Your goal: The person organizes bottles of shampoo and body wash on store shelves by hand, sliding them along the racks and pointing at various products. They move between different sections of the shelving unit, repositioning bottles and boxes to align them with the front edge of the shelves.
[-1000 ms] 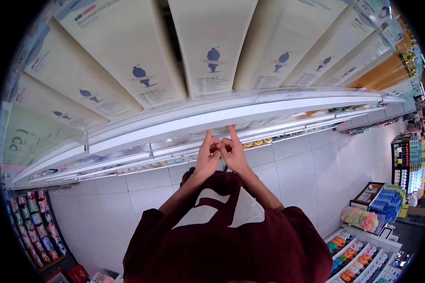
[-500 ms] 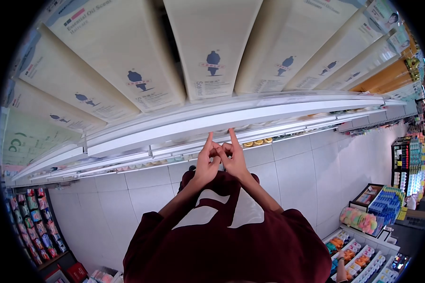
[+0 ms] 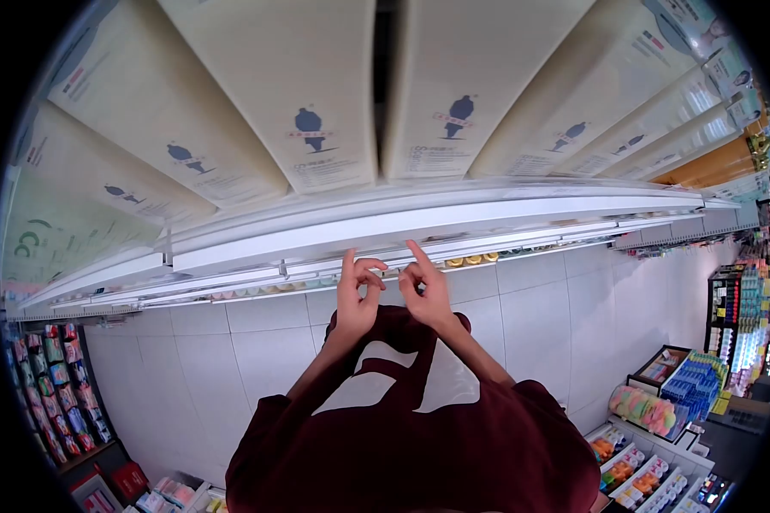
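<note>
My left hand (image 3: 358, 295) is held in front of my chest, below the edge of a white shelf (image 3: 436, 224). Its index finger points up, while the other fingers bend loosely and stand apart. To its right is my right hand (image 3: 424, 286), with the index finger stretched toward the shelf edge and the rest curled near the thumb. A gap separates the hands, and I see nothing in either. On the shelf above stand tall cream haircare boxes (image 3: 269, 94) with dark blue bottle-like prints.
Lower shelves carry gold-lidded jars (image 3: 470, 259). Pale floor tiles (image 3: 535, 321) spread below. A rack of colourful packets (image 3: 58, 389) stands at the left. Display bins (image 3: 650, 479) and blue packs (image 3: 697, 385) are at the lower right.
My hands have moved apart; their fingers were touching before. The boxes and shelf have shifted in view. A person's arm by the lower right bins is no longer seen there.
</note>
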